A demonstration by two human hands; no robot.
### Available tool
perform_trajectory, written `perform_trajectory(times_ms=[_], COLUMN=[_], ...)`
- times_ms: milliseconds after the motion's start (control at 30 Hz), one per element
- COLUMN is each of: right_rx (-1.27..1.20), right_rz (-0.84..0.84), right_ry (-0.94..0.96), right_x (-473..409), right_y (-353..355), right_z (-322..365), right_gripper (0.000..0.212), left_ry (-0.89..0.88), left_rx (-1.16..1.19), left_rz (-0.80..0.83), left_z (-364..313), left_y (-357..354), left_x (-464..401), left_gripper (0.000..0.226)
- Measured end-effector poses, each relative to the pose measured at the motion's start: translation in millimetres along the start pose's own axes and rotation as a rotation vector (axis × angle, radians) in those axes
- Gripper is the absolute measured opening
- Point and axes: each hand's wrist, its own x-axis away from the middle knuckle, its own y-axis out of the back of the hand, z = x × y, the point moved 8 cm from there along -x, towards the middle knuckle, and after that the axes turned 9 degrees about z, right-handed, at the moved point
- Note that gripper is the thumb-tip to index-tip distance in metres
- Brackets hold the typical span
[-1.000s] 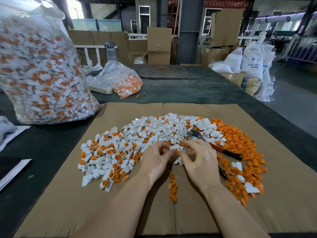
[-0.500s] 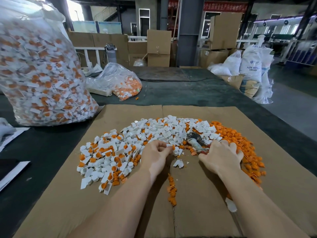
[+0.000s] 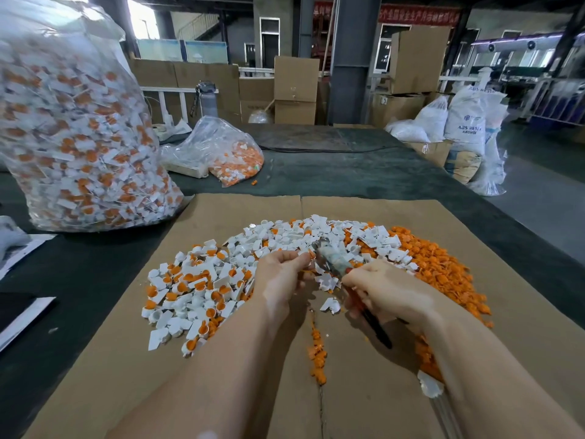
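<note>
Two hands work: the right hand grips the pliers, nose pointing to 11 o'clock, toward the orange plastic piece pinched by the left hand.

bare cardboard near; heap of caps ahead, big bag left

Left hand, right hand, curled

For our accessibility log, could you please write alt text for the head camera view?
A person's right hand grips pliers while the left hand pinches a small part at the tool's head, above a cardboard sheet. A heap of white-and-orange parts lies left, loose orange caps right, and a large clear bag stands behind.
</note>
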Motion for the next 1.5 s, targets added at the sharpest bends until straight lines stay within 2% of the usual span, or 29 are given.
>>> perform_trajectory(times_ms=[133,333,700,967,1067,1167,1200,1333,1500], right_rx=[-0.026,0.063,0.393,0.404,0.277,0.155,0.198,0.623,0.867], right_rz=[0.068,0.113,-0.065,-0.133,-0.133,-0.245,-0.313,-0.589,-0.674], right_ry=[-0.016,-0.040,0.041,0.078,0.075,0.064,0.053,-0.063,-0.143], right_x=[2,2,-2,-6,-6,-6,-7,-7,-13], right_y=[-5,-10,-9,-9,-6,11,18,40,46], right_z=[0,0,9,5,-2,-13,-16,-25,-38], right_gripper=[0.033,0.019,0.016,0.018,0.024,0.032,0.035,0.047,0.064], left_ry=[0.013,0.022,0.030,0.020,0.017,-0.019,-0.047,-0.116,-0.101], left_rx=[0.002,0.017,0.019,-0.060,-0.044,-0.036,-0.060,-0.130,-0.162], left_rz=[-0.025,-0.054,-0.083,-0.106,-0.102,-0.083,-0.076,-0.039,0.011], left_z=[0,2,1,-1,-2,-3,-5,-8,-4], left_y=[4,6,3,2,2,1,1,-1,-3], left_x=[-3,-5,0,4,7,9,10,14,14], left_gripper=[0.009,0.013,0.011,0.014,0.012,0.012,0.012,0.004,0.012])
